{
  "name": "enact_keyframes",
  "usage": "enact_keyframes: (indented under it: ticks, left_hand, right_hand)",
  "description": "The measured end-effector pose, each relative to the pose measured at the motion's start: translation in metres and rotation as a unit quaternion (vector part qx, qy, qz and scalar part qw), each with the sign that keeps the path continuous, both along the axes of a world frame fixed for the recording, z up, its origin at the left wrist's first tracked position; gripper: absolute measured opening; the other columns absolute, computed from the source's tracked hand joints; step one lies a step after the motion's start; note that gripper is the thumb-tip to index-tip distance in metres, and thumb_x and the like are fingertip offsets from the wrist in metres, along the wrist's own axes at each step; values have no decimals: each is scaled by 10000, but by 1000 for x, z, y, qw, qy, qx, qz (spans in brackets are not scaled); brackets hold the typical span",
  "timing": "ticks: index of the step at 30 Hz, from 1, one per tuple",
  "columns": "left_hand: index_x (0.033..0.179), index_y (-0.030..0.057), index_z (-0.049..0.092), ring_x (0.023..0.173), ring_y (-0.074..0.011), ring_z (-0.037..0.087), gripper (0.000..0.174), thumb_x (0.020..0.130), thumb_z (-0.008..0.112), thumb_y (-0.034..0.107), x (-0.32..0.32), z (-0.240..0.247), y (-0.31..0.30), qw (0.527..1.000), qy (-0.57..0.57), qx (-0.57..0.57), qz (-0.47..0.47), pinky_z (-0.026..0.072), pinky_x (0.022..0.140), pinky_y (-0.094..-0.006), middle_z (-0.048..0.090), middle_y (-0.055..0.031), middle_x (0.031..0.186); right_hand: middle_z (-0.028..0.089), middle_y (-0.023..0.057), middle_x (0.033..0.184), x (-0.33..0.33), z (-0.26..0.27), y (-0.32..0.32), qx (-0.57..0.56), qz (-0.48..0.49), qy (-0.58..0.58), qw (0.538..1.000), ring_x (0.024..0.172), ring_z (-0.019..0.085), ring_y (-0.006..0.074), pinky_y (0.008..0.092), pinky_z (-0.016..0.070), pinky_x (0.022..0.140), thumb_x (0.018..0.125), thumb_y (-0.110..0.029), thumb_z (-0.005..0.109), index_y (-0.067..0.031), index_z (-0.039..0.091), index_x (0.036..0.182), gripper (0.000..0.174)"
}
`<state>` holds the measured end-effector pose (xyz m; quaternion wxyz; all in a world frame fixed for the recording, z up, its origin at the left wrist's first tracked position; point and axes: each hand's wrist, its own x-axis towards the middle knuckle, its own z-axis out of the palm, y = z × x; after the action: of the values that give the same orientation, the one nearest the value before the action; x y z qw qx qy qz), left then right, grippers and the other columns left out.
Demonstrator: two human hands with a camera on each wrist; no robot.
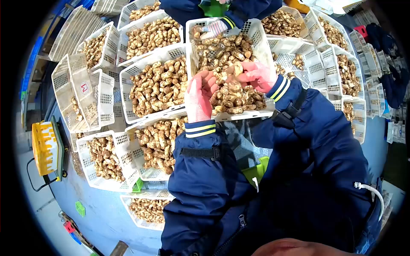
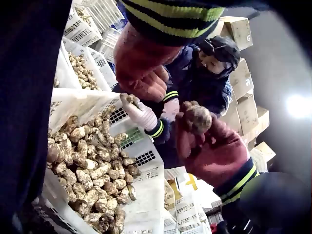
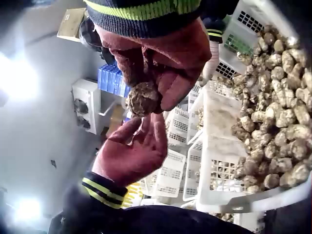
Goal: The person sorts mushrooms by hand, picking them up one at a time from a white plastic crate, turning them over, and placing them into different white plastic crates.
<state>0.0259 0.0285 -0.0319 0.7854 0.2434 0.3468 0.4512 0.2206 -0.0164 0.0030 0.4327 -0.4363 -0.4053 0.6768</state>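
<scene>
In the head view my right hand (image 1: 257, 77), in a pink glove, pinches a stubby brown-and-pale mushroom (image 1: 238, 69) between thumb and fingers. Its rounded, rough end shows in the right wrist view, where the same mushroom (image 3: 143, 99) sits at the fingertips. My left hand (image 1: 199, 94), gloved alike, is held over the left side of the same white crate, fingers loosely bent, holding nothing. Below both hands lie many similar mushrooms (image 1: 239, 100) in the white plastic crate (image 1: 262, 42). Seen from the right wrist, the left fingers (image 3: 158, 131) come up just below the held mushroom.
Another person's gloved hand (image 1: 213, 30) reaches into the crate's far end, holding a mushroom (image 2: 130, 100). More mushroom-filled crates (image 1: 156, 87) crowd both sides. A yellow-and-white box (image 1: 44, 147) stands far left. Cardboard boxes (image 2: 246, 105) are stacked behind the other person.
</scene>
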Motion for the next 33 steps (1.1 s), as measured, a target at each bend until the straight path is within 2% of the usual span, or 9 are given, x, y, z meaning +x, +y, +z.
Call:
enact_keyframes:
  ticks: [5, 13, 14, 17, 19, 21, 25, 27, 33]
  left_hand:
    - [1118, -50, 446, 932, -228, 551, 408, 873, 470, 274, -1, 4, 1, 999, -31, -1, 24, 463, 795, -319, 534, -159, 1068]
    - [1105, -40, 471, 876, -212, 571, 387, 874, 476, 270, -8, 4, 5, 990, -23, -5, 136, 477, 725, -284, 548, -162, 1034]
    - [1109, -41, 460, 898, -212, 562, 376, 883, 458, 260, -10, 5, 6, 991, -20, -10, 134, 473, 755, -295, 538, -152, 1046]
    - [1114, -49, 442, 923, -212, 549, 369, 899, 425, 250, -9, 6, 6, 990, -28, -10, 140, 467, 784, -303, 528, -146, 1054]
    - [1089, -38, 474, 891, -213, 564, 360, 887, 450, 260, -8, 7, 6, 990, -43, 19, 133, 473, 761, -295, 547, -147, 1014]
    - [1097, -41, 471, 897, -216, 564, 355, 894, 439, 248, -6, 7, 7, 991, -45, 26, 122, 469, 772, -299, 548, -150, 1018]
    - [1095, -49, 468, 885, -209, 565, 363, 891, 446, 251, -8, 9, 6, 990, -40, 10, 132, 469, 762, -293, 549, -151, 1010]
    - [1092, -51, 468, 879, -206, 565, 365, 890, 449, 252, -9, 8, 7, 989, -59, 15, 135, 471, 754, -289, 550, -151, 1007]
    - [1117, -38, 459, 919, -218, 553, 376, 882, 463, 256, -10, 10, 6, 988, -26, -6, 154, 461, 798, -309, 521, -147, 1085]
  right_hand:
    - [497, -36, 642, 25, -31, -1, -115, 125, -144, 975, 562, 450, 42, 183, 424, 595, 797, -94, 494, 19, 575, 947, 204]
    - [566, 109, 1009, -25, -35, 110, 17, -144, 8, 989, 781, 575, 188, 305, 495, 694, 813, -221, 558, -15, 436, 1171, 431]
    - [555, 131, 1041, -20, -56, 127, 81, -76, -239, 965, 821, 573, 212, 323, 488, 718, 812, -233, 534, -33, 421, 1196, 447]
    - [557, 155, 1045, -23, -100, 115, 84, 196, -706, 676, 891, 566, 287, 328, 444, 807, 809, -187, 476, -58, 487, 1124, 341]
    - [578, 144, 963, -17, -163, 89, 210, 222, -765, 567, 874, 575, 289, 352, 445, 793, 790, -185, 464, -80, 512, 1050, 285]
    - [586, 114, 912, -25, -179, 79, 154, 210, -784, 564, 878, 579, 262, 366, 450, 762, 778, -191, 482, -86, 520, 986, 237]
    - [590, 109, 1023, -19, -157, 79, 101, 149, -656, 733, 903, 583, 254, 359, 484, 694, 818, -186, 481, -75, 509, 1108, 312]
    - [595, 117, 964, -8, -136, 77, -59, 70, -192, 977, 791, 602, 213, 307, 484, 676, 772, -136, 534, 10, 397, 1225, 495]
    - [575, 89, 861, -3, -41, 26, -92, -50, -19, 994, 720, 590, 180, 277, 477, 632, 757, -92, 544, 74, 398, 1196, 492]
